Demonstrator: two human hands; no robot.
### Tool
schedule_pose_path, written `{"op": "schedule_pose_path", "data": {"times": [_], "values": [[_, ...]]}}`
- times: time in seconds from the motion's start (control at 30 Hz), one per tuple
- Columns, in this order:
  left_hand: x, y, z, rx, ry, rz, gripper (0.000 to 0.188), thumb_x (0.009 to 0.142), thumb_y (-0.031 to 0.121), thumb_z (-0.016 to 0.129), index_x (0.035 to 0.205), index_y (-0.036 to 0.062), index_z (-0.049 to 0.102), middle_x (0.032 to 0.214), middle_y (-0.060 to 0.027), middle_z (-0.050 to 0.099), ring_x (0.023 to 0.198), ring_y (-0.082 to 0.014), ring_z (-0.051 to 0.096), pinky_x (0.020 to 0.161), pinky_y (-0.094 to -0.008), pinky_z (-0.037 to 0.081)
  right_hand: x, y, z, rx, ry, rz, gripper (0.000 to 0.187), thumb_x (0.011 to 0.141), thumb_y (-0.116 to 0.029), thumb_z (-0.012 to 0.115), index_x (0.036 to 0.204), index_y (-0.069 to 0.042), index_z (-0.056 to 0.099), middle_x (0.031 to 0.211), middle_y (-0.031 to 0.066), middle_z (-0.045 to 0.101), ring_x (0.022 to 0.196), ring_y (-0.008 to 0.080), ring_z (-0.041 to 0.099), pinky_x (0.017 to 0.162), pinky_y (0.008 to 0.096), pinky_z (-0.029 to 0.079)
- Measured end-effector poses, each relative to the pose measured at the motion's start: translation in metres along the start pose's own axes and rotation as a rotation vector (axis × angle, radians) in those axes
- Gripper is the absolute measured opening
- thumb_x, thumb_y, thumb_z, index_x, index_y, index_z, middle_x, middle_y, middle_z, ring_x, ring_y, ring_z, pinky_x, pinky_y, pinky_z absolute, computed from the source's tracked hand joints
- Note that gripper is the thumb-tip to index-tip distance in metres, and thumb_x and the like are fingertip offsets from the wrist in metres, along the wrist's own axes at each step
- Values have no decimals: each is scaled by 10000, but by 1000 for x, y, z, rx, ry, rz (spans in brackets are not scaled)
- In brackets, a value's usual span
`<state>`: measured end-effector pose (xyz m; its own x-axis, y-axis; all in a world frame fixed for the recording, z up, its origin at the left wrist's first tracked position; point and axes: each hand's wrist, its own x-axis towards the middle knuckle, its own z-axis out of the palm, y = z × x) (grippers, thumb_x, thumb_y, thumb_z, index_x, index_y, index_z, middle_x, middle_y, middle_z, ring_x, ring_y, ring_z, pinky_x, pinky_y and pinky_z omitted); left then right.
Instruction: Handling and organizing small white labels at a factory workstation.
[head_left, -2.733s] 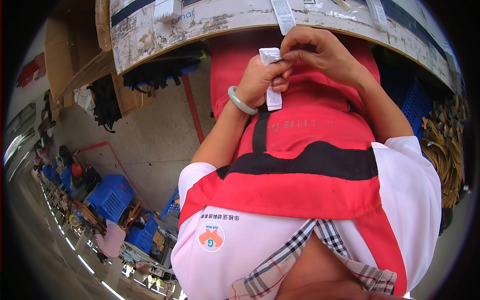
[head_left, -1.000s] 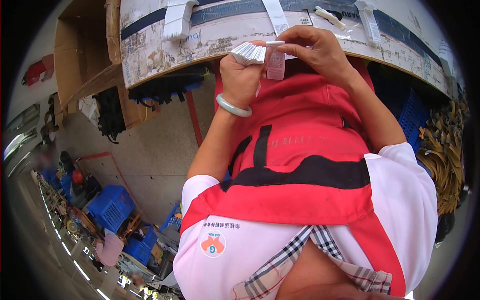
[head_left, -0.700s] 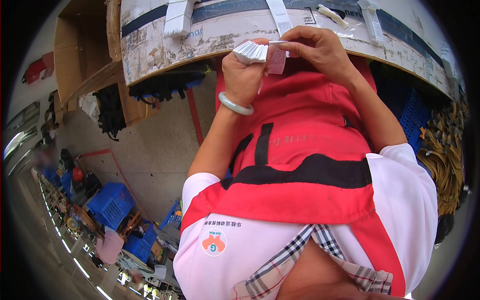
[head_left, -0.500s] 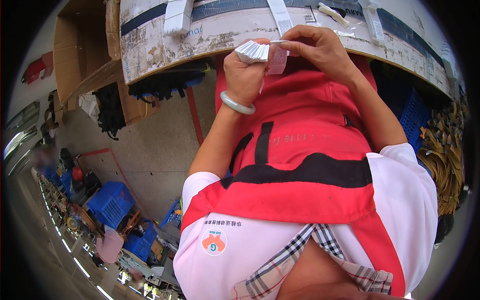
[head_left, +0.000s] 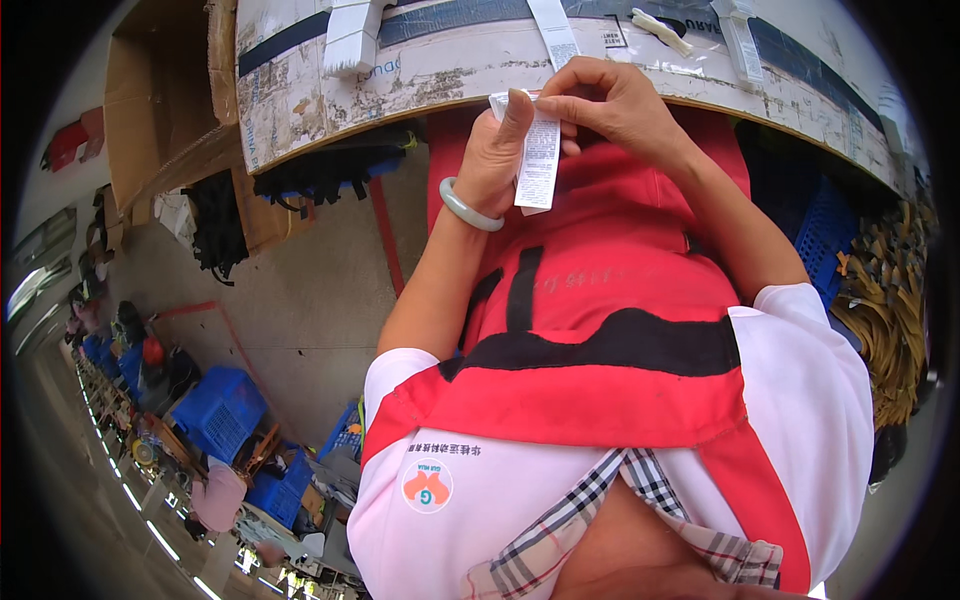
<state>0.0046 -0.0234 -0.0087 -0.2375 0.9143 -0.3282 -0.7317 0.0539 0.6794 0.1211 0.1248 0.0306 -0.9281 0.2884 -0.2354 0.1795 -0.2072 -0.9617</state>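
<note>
My left hand (head_left: pixel 488 165), with a pale bangle at its wrist, is closed round a stack of white printed labels (head_left: pixel 538 170). The thumb lies near the stack's upper end, and the printed face hangs down over the red apron (head_left: pixel 610 260). At the upper edge of these labels, my right hand (head_left: pixel 618 108) has its thumb and forefinger pinched together. Its fingertips touch the top of the stack, and whether they grip one label or several is hidden. Both hands are just in front of the table edge.
On the worn white table (head_left: pixel 440 80) lie a folded white label bundle (head_left: pixel 352 40), a label strip (head_left: pixel 553 35), a white cord bundle (head_left: pixel 660 30) and another strip (head_left: pixel 738 45). A cardboard box (head_left: pixel 160 90) stands left. Blue crates (head_left: pixel 220 410) and a person in pink (head_left: pixel 218 497) are farther off.
The label stack has turned in my left hand: its fanned edges faced up before, and now a printed face shows. My right hand has shifted slightly left, its fingers now at the stack's top.
</note>
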Motion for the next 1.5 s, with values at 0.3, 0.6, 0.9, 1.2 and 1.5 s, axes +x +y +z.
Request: {"op": "schedule_pose_path", "data": {"times": [0.3,0.6,0.9,1.2,1.5], "values": [[-1,7,4,-70,-30,-27,293,943,137,610,1168,-44,565,933,-117,656,977,-307,676,851,-420,585,55,12,-51,-912,412,-513,133,773,-163,761,861,-71,726,883,126,616,821,299,603,706,387,493],[15,8,8,588,378,620,143,824,30,751,963,21,720,647,45,575,535,-8,454,475,-170,316,57,38,-48,-583,322,-1050,117,787,-120,751,881,-59,719,883,98,621,792,252,624,680,333,503],[22,7,4,610,358,624,164,820,18,743,974,7,688,914,-32,682,836,-84,612,751,-228,491,34,7,-36,-787,389,-510,111,811,-124,747,891,-52,723,888,102,621,803,237,625,694,321,506],[6,18,10,581,287,590,147,838,65,744,976,18,719,700,11,625,590,-32,535,501,-183,386,6,-10,-13,-562,172,-316,184,891,-130,683,1026,-5,686,973,51,663,861,117,630,795,252,513],[-2,15,13,516,276,503,160,847,57,731,996,0,713,680,-4,625,566,-43,533,488,-187,383,3,-7,-10,-492,144,-335,187,889,-157,695,976,8,689,851,43,677,779,86,616,713,232,517]]}}
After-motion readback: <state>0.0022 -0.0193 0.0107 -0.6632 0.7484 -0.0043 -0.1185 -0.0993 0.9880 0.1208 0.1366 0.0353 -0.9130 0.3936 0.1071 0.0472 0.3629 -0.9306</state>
